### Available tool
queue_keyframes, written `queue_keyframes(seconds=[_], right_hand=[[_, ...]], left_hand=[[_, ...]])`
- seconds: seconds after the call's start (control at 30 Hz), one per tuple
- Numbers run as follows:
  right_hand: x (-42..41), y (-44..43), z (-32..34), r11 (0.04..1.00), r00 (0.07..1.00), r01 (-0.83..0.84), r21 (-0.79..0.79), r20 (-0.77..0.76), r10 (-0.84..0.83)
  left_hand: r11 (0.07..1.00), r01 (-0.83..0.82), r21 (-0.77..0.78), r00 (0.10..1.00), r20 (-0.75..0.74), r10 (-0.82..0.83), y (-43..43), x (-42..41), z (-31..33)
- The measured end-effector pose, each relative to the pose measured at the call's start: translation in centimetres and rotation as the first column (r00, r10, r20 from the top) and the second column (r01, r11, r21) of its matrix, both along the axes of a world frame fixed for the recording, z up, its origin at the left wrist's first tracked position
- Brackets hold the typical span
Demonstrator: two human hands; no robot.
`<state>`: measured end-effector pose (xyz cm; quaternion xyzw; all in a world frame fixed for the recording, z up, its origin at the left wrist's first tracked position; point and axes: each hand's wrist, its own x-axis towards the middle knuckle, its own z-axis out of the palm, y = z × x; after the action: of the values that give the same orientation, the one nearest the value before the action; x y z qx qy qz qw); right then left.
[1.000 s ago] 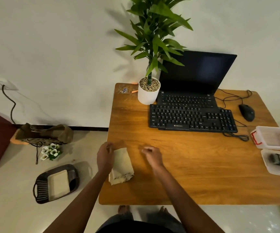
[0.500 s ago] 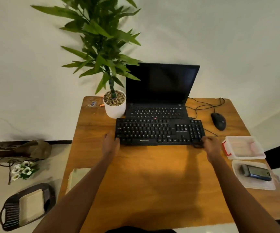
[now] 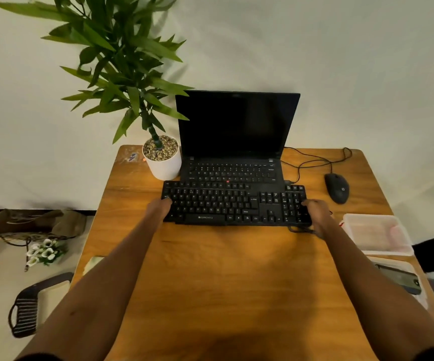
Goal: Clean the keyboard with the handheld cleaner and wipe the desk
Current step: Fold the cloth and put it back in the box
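A person is gripping a black keyboard [image 3: 236,204] by both ends, the left hand [image 3: 160,208] curling over its left edge and the right hand [image 3: 317,216] over its right, as it is lying on the wooden table [image 3: 210,269] just in front of an open laptop [image 3: 236,126]. A folded cloth [image 3: 92,264] is resting at the table's left edge, with a mouse [image 3: 337,188] sitting to the keyboard's right.

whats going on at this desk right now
A person holds the keyboard by both ends, left hand on its left end and right hand on its right end. It is just in front of the open laptop on the desk. A cloth lies at the desk's left edge, untouched.
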<state>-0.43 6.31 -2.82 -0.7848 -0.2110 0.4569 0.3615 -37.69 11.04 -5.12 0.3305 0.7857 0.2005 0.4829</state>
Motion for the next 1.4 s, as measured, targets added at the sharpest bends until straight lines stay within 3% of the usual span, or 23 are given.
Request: queue_keyframes(seconds=[0.27,0.43,0.57,1.03,1.33,1.4], right_hand=[[1.8,-6.2,-0.8,0.997,0.998,-0.044,0.060,0.054,0.041],[0.4,-13.6,-1.1,0.996,0.992,-0.058,0.063,0.114,0.050],[-0.8,-16.4,-1.7,0.999,0.995,-0.002,0.052,0.103,-0.004],[-1.2,-17.1,-3.7,0.999,0.986,0.041,-0.011,0.163,-0.039],[-1.4,-16.9,-3.7,0.999,0.966,-0.009,-0.034,0.257,0.018],[-1.1,-16.9,-3.8,0.994,0.936,-0.082,-0.074,0.338,0.103]], left_hand=[[0.995,-0.093,0.023,0.981,0.171,0.087,-7.2,-2.8,1.3],[0.997,-0.081,-0.006,0.993,0.083,0.081,-13.5,-4.0,-1.3],[0.998,0.021,-0.065,1.000,-0.019,-0.023,-16.6,-4.2,-2.6],[0.997,0.066,-0.048,0.995,-0.073,-0.070,-17.2,-3.9,-1.8],[0.993,0.103,-0.060,0.991,-0.080,-0.108,-17.5,-4.1,-2.0],[0.986,0.159,-0.059,0.981,-0.106,-0.164,-17.6,-4.2,-1.7]])
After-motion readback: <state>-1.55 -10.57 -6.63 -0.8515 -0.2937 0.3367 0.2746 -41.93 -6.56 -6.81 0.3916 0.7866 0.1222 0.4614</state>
